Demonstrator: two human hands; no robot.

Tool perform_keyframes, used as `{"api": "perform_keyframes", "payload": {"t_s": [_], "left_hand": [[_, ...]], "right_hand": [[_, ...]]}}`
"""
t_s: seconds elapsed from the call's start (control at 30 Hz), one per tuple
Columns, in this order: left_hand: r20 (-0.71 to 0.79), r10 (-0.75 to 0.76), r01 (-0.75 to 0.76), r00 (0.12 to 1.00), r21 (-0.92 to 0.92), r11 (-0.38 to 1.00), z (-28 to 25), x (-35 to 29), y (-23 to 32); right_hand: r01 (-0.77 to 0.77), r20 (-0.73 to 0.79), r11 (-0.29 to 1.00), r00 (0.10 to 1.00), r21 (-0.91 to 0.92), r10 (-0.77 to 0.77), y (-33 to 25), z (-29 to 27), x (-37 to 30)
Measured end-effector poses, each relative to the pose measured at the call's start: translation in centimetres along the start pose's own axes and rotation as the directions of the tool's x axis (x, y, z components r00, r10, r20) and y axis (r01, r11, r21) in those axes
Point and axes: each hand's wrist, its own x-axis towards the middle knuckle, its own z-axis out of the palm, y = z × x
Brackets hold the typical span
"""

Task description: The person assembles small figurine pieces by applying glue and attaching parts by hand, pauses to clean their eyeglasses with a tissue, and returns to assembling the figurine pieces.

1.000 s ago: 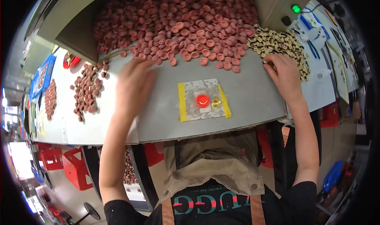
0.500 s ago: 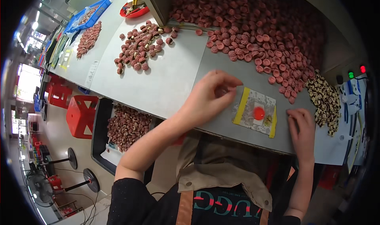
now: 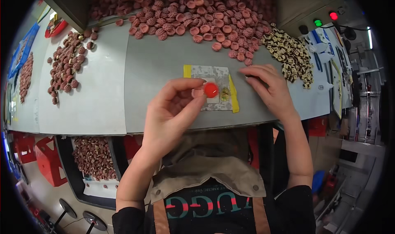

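1. Pinching a small pink cup (image 3: 198, 93) between thumb and forefinger, my left hand (image 3: 168, 106) holds it over the left part of the mat (image 3: 218, 72), just beside the red disc (image 3: 211, 90).
2. The cup looks rounded; my fingers cover so much of it that I cannot tell which way its opening or long axis points.
3. The red disc, glossy and round, sits at the middle of the mat, with a shiny yellowish patch (image 3: 224, 94) to its right.
4. The mat is a pale, grey-smeared sheet with yellow tape (image 3: 234, 93) along its left and right edges.
5. My right hand (image 3: 271, 90) hangs right of the mat, fingers curled; a small dark patch (image 3: 249, 76) shows by the fingertips, and I cannot tell whether they grip it.
6. On the far side, knobbly pink shells (image 3: 230, 28) heap up; to their right lie cream-and-dark pieces (image 3: 290, 53); at left, rounded reddish pieces (image 3: 66, 65) rest on a smooth white sheet (image 3: 98, 86).
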Motion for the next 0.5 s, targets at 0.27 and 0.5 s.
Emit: {"api": "perform_keyframes", "payload": {"t_s": [0.27, 0.5], "left_hand": [[0.028, 0.017, -0.016, 0.999, -0.034, 0.999, 0.2, -0.3, -0.4], [0.056, 0.028, -0.023, 0.998, -0.088, 0.996, -0.2, -0.3, -0.4]], "right_hand": [[-0.167, -0.016, 0.959, 0.984, 0.228, 0.175, -0.2, 1.1, -0.4], [-0.096, -0.004, 0.966, 0.995, 0.241, 0.1, -0.4, 1.2, 0.8]]}}
